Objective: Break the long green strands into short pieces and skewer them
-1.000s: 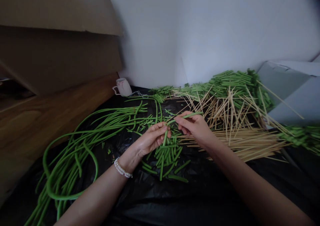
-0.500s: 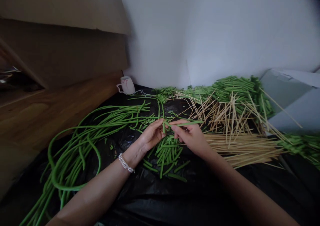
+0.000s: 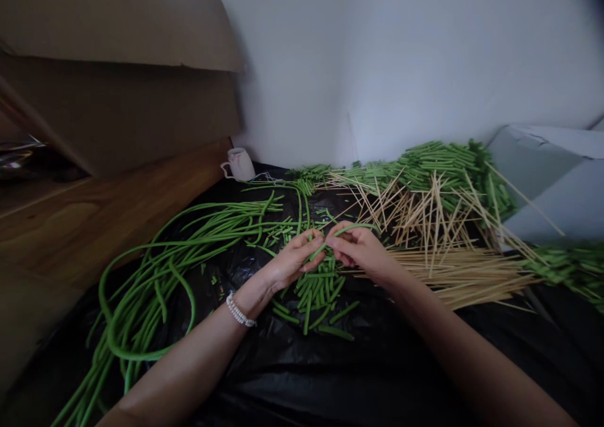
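My left hand and my right hand meet over a black plastic sheet, both pinching one long green bean between fingertips. The bean runs from my left fingers up to the right past my right thumb. Just below the hands lies a small pile of cut bean pieces. My left wrist wears a pearl bracelet.
Uncut long beans sprawl at the left. Bamboo skewers lie scattered at the right, with skewered beans heaped behind against the wall. A white mug stands at the back. A cardboard box sits on wood at the left.
Both hands have drawn closer together and slightly lower over the cut pile. The bean's free end past my right hand looks shorter. The view has shifted a little.
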Available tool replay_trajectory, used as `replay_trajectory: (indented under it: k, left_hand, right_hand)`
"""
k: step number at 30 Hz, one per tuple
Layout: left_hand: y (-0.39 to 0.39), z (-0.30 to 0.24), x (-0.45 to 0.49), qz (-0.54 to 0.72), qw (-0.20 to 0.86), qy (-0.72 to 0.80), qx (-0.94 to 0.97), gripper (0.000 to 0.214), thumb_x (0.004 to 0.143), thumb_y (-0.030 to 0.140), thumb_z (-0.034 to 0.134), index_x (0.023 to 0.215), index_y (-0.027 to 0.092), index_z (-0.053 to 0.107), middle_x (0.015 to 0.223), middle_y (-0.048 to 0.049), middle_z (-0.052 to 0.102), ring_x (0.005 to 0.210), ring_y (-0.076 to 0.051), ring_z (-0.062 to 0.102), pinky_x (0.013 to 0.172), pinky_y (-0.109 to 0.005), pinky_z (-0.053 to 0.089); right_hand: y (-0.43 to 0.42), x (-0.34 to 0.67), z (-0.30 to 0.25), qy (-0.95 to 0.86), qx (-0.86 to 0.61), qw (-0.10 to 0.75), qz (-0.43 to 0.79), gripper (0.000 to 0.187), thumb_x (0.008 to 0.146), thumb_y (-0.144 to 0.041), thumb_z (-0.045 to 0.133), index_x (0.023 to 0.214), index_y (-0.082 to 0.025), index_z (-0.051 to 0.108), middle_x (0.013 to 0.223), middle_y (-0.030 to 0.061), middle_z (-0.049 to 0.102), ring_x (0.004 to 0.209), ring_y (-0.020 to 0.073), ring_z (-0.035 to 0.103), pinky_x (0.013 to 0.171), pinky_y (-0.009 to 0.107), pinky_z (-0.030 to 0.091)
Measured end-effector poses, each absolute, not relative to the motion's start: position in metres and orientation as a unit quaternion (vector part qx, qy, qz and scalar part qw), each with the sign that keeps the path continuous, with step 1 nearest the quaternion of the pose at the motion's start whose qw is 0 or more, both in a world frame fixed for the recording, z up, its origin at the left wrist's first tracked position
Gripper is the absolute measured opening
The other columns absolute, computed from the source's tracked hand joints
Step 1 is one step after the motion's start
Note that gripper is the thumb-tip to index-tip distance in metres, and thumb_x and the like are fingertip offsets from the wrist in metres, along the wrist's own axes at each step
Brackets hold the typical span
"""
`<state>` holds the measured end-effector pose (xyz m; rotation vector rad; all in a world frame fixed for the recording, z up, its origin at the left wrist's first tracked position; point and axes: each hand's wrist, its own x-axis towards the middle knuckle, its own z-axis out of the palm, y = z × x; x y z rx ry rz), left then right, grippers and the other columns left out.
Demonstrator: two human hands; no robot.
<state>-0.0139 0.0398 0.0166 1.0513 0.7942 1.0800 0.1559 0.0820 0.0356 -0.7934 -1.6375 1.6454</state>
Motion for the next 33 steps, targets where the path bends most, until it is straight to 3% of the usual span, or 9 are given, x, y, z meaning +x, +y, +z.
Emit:
replay_trajectory:
  k: [4, 10, 20, 26, 33]
  left_hand:
    - [0.037, 0.021, -0.016, 0.447, 0.665, 0.356, 0.481, 0.028, 0.085, 0.043, 0.061, 0.089, 0.018, 0.05, 0.051, 0.0071, 0.044, 0.04, -0.003, 0.028, 0.041, -0.017, 0.016]
    - [0.032, 0.025, -0.018, 0.38, 0.687, 0.397, 0.474, 0.033, 0.087, 0.05, 0.055, 0.093, 0.017, 0.055, 0.052, 0.0021, 0.053, 0.043, -0.007, 0.039, 0.04, -0.017, 0.015]
    - [0.031, 0.025, -0.017, 0.362, 0.675, 0.403, 0.502, 0.026, 0.086, 0.042, 0.059, 0.094, 0.017, 0.056, 0.047, 0.0073, 0.043, 0.038, -0.004, 0.03, 0.036, -0.017, 0.011]
    - [0.032, 0.028, -0.014, 0.406, 0.66, 0.39, 0.497, 0.025, 0.087, 0.043, 0.057, 0.087, 0.019, 0.049, 0.046, 0.0073, 0.047, 0.035, -0.004, 0.027, 0.034, -0.016, 0.01]
    - [0.042, 0.021, -0.013, 0.541, 0.608, 0.382, 0.438, 0.027, 0.086, 0.041, 0.059, 0.081, 0.017, 0.046, 0.052, 0.0047, 0.054, 0.035, -0.002, 0.027, 0.035, -0.015, 0.014]
  right_hand:
    - [0.089, 0.164, 0.038, -0.598, -0.303, 0.373, 0.641, 0.029, 0.076, -0.045, 0.068, 0.077, -0.019, 0.057, 0.055, -0.0066, 0.051, 0.042, 0.0058, 0.04, 0.039, 0.02, 0.027]
    - [0.092, 0.168, 0.038, -0.618, -0.298, 0.325, 0.65, 0.027, 0.076, -0.042, 0.069, 0.078, -0.018, 0.058, 0.059, -0.0052, 0.055, 0.044, 0.0054, 0.041, 0.041, 0.02, 0.027]
    - [0.089, 0.168, 0.044, -0.656, -0.302, 0.311, 0.618, 0.024, 0.073, -0.039, 0.071, 0.077, -0.018, 0.061, 0.056, -0.0062, 0.053, 0.045, 0.0064, 0.043, 0.042, 0.02, 0.031]
    - [0.092, 0.167, 0.042, -0.593, -0.326, 0.394, 0.622, 0.025, 0.076, -0.043, 0.07, 0.077, -0.019, 0.063, 0.062, -0.0037, 0.059, 0.045, 0.0058, 0.044, 0.041, 0.021, 0.029]
    - [0.076, 0.154, 0.042, -0.642, -0.365, 0.43, 0.519, 0.029, 0.079, -0.043, 0.065, 0.088, -0.016, 0.072, 0.061, -0.0002, 0.061, 0.047, 0.0092, 0.046, 0.043, 0.024, 0.035]
